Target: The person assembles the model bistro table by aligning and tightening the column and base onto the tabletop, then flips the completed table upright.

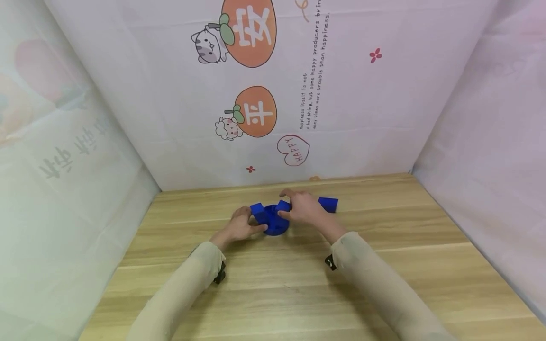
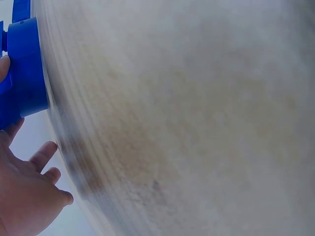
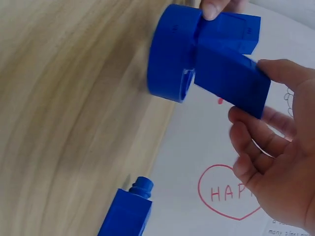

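Note:
A round blue base (image 1: 277, 230) sits on the table, with one angled blue block (image 1: 258, 211) standing at its left side. My left hand (image 1: 239, 225) grips the base from the left, its thumb near the front rim. At the right side of the base, my right hand (image 1: 306, 208) pinches a second blue block (image 3: 231, 78) by its outer end. That block slants outward, and its inner end meets the base in the right wrist view. The left wrist view catches only the side of the base (image 2: 30, 69) and part of my left hand.
Right of the base, behind my right wrist, a loose blue block (image 1: 328, 204) lies on the wooden table (image 1: 273, 293). A round stepped peg (image 3: 142, 187) sticks out of its end. White printed cloth (image 1: 350, 104) walls in the table at the back and both sides.

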A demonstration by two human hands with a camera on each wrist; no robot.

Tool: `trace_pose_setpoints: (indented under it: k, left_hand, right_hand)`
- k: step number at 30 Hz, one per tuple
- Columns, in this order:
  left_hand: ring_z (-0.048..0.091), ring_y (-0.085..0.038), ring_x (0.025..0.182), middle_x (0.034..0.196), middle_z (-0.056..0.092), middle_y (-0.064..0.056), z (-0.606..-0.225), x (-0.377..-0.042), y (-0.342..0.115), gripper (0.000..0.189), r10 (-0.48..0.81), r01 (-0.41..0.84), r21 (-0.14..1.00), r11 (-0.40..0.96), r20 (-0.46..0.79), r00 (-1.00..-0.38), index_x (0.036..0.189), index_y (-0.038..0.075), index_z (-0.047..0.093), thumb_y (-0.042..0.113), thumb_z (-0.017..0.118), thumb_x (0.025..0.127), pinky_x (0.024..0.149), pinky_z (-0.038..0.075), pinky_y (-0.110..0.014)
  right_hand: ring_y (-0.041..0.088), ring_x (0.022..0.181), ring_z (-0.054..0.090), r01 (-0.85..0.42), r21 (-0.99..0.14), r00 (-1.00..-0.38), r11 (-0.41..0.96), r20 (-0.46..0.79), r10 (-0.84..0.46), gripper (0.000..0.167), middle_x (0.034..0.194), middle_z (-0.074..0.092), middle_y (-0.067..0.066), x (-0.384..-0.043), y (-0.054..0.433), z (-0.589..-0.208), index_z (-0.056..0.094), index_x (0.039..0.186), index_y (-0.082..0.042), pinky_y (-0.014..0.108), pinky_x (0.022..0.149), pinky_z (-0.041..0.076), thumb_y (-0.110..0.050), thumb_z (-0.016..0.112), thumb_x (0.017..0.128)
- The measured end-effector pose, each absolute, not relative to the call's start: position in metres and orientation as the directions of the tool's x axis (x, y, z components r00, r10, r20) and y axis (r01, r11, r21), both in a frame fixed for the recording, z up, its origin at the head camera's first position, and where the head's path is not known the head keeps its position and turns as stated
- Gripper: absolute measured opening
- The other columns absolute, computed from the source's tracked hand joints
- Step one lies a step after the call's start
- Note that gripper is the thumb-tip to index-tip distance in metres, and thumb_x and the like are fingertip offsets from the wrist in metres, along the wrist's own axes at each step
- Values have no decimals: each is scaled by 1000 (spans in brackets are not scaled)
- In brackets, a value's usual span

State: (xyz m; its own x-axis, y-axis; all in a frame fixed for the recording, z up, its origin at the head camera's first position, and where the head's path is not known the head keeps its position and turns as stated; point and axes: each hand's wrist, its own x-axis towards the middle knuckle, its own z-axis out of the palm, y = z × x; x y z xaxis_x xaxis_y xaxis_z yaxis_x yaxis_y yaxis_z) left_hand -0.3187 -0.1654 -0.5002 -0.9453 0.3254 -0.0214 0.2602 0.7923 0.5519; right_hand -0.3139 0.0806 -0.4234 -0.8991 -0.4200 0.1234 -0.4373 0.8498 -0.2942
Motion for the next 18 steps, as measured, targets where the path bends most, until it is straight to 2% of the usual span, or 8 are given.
trace_pose_setpoints:
  k: [5,9,12,16,18]
  left_hand:
    - [43,-37,133,131,56,-13,-498,-319,-165,71,332,262,558,788,-25,-943,130,4,55,58,70,86,114,35,-55]
    - [41,-39,134,133,55,-15,-497,-318,-165,73,325,256,560,788,-26,-945,132,3,54,58,70,86,114,35,-56]
    - [43,-37,133,130,56,-13,-498,-318,-166,72,319,254,558,790,-20,-948,131,4,54,57,71,86,112,36,-55]
    - [44,-36,130,125,57,-10,-497,-317,-166,69,321,259,560,787,-12,-947,128,5,56,57,71,86,111,37,-55]
    - [45,-36,129,124,57,-10,-496,-317,-166,66,327,264,558,787,-14,-945,126,6,57,57,71,86,111,37,-55]
  right_hand:
    - [27,102,70,-473,-273,-881,838,137,-452,51,116,73,7,-313,83,-427,64,129,-19,45,85,58,-51,68,90]
    - [27,103,70,-509,-260,-861,821,127,-493,52,116,73,8,-312,87,-425,65,129,-14,45,92,56,-45,72,88]
    - [24,93,70,-515,-237,-857,824,138,-496,47,105,75,7,-311,88,-423,67,123,-11,42,85,57,-42,73,87]
    - [18,76,64,-473,-250,-881,845,121,-458,44,87,70,2,-311,87,-421,67,106,-11,35,70,55,-50,74,86]
    - [17,77,62,-470,-259,-882,844,97,-461,46,89,70,2,-310,87,-420,67,108,-13,34,69,54,-52,75,85]
